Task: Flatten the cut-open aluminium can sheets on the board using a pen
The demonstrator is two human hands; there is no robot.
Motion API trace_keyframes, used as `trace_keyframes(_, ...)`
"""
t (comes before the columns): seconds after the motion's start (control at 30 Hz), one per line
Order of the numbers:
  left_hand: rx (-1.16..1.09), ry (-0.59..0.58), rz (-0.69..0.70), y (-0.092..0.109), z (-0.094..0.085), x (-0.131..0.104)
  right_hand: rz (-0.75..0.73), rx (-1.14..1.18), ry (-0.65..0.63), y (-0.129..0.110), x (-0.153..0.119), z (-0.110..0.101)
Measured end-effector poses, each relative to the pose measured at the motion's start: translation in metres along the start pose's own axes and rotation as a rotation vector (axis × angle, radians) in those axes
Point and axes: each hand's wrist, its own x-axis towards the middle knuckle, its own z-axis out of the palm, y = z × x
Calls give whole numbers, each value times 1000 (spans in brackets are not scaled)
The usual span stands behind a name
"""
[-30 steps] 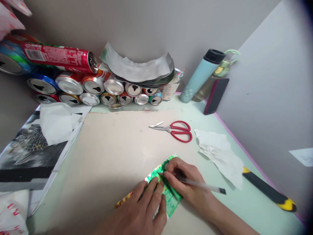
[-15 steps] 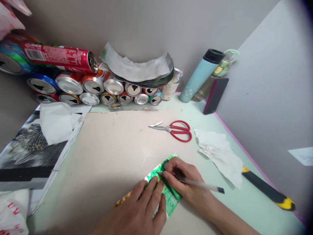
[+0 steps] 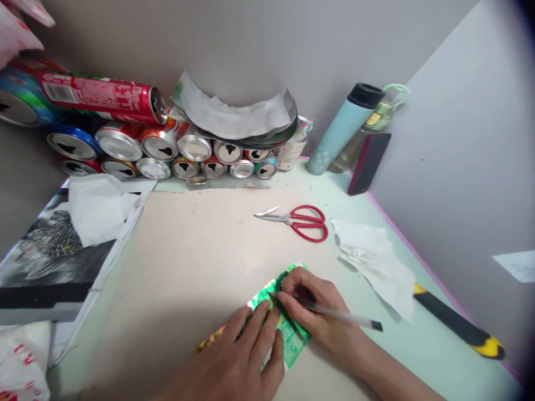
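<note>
While the left hand (image 3: 240,356) is pressing down on a green printed sheet (image 3: 296,342) with its fingers extended and slightly spread, the right hand (image 3: 326,314) is pinching a pen (image 3: 340,315) between thumb and forefinger. The sheet is lying aslant on a beige mat (image 3: 188,250) at the lower middle of the view, both hands partly covering it. The pen's dark tip is pointing at the green surface just beside the left fingers; whether it is touching cannot be told. The pen's clear barrel is slanting across the right hand toward the lower right. Beyond the hands, red-handled scissors (image 3: 288,219) are lying with their blades pointing left. To their right, a crumpled white paper (image 3: 376,264) is resting on the pale green bench (image 3: 434,362), and a black-and-yellow tool (image 3: 453,319) is lying beside it, one end meeting the paper's edge. Along the back wall, drink cans (image 3: 195,148) are lying in stacked rows, curved grey sheets (image 3: 242,117) are resting on top, and a light blue bottle (image 3: 340,128) is standing farther right.
</note>
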Motion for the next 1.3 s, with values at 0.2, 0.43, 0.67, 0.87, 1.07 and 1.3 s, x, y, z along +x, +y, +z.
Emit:
trace_keyframes(0.2,-2,-1,-10,0,1,1,9,24,-1,1,0,0)
trace_keyframes(0.43,0,10,-19,0,-1,1,36,33,-36,-1,-1,0)
trace_keyframes(0.67,2,-22,-3,2,1,-1,34,24,-53,-2,-1,0)
trace_keyframes(0.87,6,-21,10,1,3,-1,43,36,-47,-1,-1,1)
trace_keyframes(1.07,-18,-20,-18,-1,-2,2,33,22,-34,1,0,1)
trace_keyframes(1.3,6,-16,2,1,2,0,27,15,-48,0,0,0)
